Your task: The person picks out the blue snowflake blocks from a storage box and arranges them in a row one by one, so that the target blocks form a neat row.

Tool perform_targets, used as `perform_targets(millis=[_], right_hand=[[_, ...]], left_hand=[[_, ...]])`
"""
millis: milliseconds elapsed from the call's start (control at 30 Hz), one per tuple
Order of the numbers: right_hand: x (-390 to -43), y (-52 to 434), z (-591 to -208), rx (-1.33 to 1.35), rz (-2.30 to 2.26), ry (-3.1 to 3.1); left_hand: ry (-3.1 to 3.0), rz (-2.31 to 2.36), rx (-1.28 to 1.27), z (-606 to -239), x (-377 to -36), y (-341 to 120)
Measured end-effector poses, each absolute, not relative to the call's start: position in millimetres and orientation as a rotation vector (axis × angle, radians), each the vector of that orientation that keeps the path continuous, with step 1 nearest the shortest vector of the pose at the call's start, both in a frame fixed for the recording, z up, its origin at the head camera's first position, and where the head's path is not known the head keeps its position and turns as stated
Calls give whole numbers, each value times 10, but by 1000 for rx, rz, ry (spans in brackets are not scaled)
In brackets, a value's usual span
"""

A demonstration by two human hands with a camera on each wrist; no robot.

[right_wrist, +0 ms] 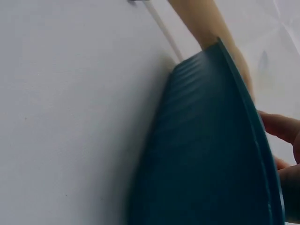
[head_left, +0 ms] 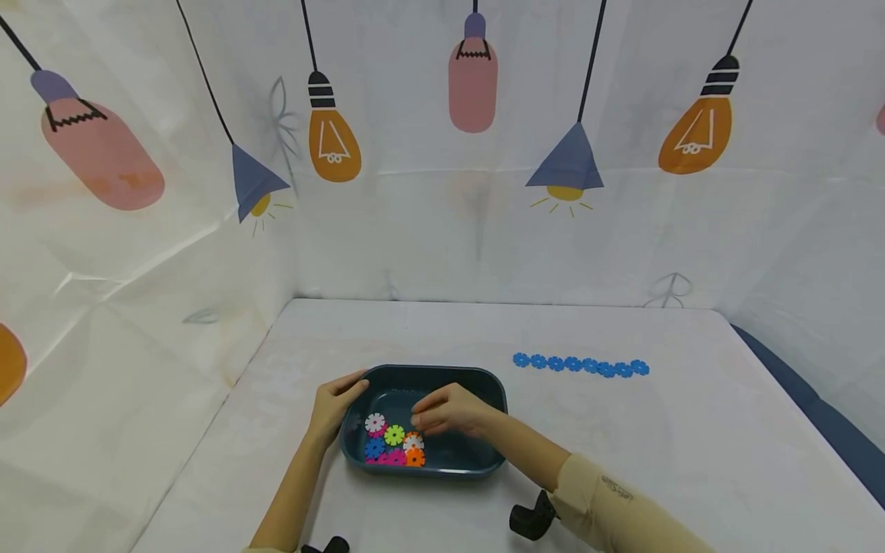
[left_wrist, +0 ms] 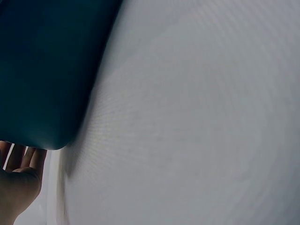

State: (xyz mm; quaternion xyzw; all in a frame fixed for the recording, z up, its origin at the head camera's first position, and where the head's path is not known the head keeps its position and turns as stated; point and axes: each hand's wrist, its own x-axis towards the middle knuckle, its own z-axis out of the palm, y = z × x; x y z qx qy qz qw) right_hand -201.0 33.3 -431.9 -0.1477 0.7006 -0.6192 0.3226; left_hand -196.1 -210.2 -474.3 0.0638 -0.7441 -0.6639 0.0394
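A dark teal tray (head_left: pixel 465 461) stands on the white table. My left hand (head_left: pixel 336 405) holds its left end, thumb over the rim and fingers along the outside; the left wrist view shows those fingers (left_wrist: pixel 29 158) at the tray's corner. Inside, to the left, lie several flower-shaped plastic discs: white, yellow-green (head_left: pixel 394 435), blue (head_left: pixel 375 448), pink and orange (head_left: pixel 415 457). Over the tray's middle, my right hand (head_left: pixel 452 411) points left with bent fingers, its fingertips close beside the discs. No disc shows between them. The tray wall partly hides that hand in the right wrist view.
A row of joined blue flower-shaped discs (head_left: pixel 581 365) lies on the table (head_left: pixel 691 430), beyond the tray to the right. Black wrist devices (head_left: pixel 532 518) sit by both forearms. White sheets printed with lamps (head_left: pixel 429 238) hang behind the table and to the sides.
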Motion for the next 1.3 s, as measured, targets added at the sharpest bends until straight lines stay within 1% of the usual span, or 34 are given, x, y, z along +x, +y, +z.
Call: perform_targets(millis=[233, 433, 900, 1300], right_hand=[[-1962, 234, -4390, -300, -1532, 1963], [-1905, 183, -4417, -251, -1514, 1946], [-1801, 131, -4454, -300, -1434, 1883], [-1730, 90, -4470, -346, -1358, 1949]], left_hand=[[-2290, -2021, 199, -4749, -1969, -2098], [-2293, -2009, 204, -4755, -1971, -2098], [-2293, -2007, 198, -4758, -1970, -2109], [-2286, -2019, 215, -4746, -1955, -2098]])
